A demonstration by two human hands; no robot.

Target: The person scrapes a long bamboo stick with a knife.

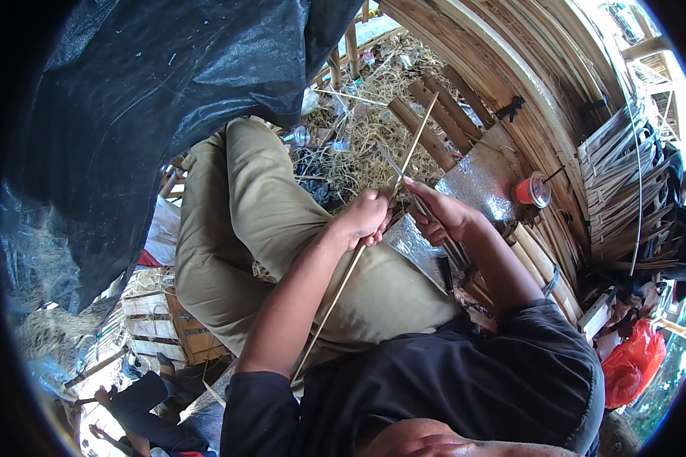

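A long thin bamboo strip [421, 133] runs slantwise across my lap, from beside my left forearm up past both hands. My left hand [364, 217] is closed around it near its middle. Just to the right, my right hand [446, 215] grips a knife [389, 159]. Its narrow blade points up and to the left and crosses the strip just above my left hand. The knife's long handle runs back under my right forearm. Both hands are above my khaki trousers [392, 286], close together.
Shavings [392, 99] litter the ground ahead. To the right are a shiny foil sheet [476, 179], a red cup [531, 190] and stacked bamboo strips [556, 99]. A dark tarp [168, 91] hangs at left. Another person [149, 404] is at lower left, near a wooden crate [194, 331].
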